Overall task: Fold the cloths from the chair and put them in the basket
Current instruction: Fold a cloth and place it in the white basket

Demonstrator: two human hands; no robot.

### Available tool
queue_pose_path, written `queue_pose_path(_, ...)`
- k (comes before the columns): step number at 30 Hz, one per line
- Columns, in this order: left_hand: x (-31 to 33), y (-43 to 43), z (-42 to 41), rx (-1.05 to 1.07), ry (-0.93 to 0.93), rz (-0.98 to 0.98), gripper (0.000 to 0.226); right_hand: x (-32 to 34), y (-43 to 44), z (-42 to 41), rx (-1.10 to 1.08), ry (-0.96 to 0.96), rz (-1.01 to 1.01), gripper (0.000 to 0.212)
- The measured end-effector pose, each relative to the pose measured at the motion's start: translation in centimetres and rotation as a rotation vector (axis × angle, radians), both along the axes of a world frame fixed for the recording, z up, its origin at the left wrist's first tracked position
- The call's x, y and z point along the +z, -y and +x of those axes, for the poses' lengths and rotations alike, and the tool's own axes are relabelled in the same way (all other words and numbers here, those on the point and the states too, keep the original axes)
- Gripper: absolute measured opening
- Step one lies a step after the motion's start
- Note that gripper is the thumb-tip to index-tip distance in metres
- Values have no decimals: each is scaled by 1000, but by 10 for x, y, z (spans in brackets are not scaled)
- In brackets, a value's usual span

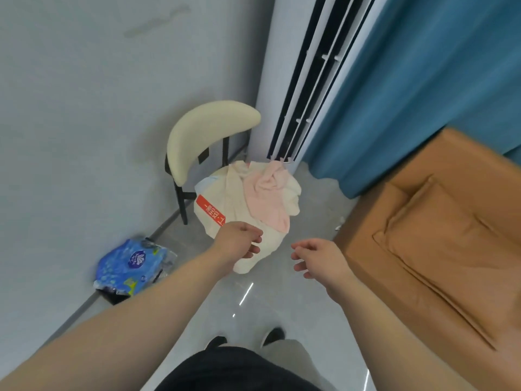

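One red label [211,211], white characters illegible, on cream cloth [227,190] over chair [197,131]

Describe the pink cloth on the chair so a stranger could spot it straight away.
Find the tall white air conditioner; at its foot stands a chair with a curved cream backrest, its seat heaped with cloths. The pink cloth lies crumpled on top of the heap, toward the right. It is the only pink piece: the cloths beneath are cream, one bearing a red label.
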State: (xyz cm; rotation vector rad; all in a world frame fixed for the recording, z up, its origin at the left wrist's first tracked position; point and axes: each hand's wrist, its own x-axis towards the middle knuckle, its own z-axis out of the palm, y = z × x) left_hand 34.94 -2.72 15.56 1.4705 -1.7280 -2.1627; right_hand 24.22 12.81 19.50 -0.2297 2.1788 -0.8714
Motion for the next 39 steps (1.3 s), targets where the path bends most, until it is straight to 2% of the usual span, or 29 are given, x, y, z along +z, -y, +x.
queue_pose_path(4, -17, 35, -79, 7, 53, 20, 16, -36, 51, -101, 86, 3, -1, 19)
queue_pose_path(8, -49, 65, -149, 123, 117, 49, 15, -86, 108, -205, 231, 33, 49, 21)
queue_pose_path(13, -82, 82, -219, 456, 180, 156, 15, -142, 172, -330, 597, -5, 268, 17)
queue_pose_path(15, -91, 78, -242, 589, 175, 190, 14, -157, 189, -369, 777, -52, 345, 23)
queue_pose_path(19, -106, 59, -275, 735, 189, 216, 17, -184, 217, -423, 1007, -148, 441, 32)
queue_pose_path(25, -141, 27, -305, 855, 218, 193, 17, -250, 250, -456, 1161, -223, 446, 38)
queue_pose_path(29, -196, 18, -326, 867, 219, 58, 19, -302, 267, -456, 1439, -478, 295, 55)
queue_pose_path(33, -281, 6, -347, 719, 338, -275, 21, -352, 276, -449, 1684, -751, 130, 66)
queue_pose_path(36, -339, -7, -362, 599, 405, -430, 26, -378, 270, -454, 1657, -958, 38, 59)
queue_pose_path(39, -379, -18, -378, 482, 575, -642, 46, -388, 266, -461, 1642, -1047, -105, 41)
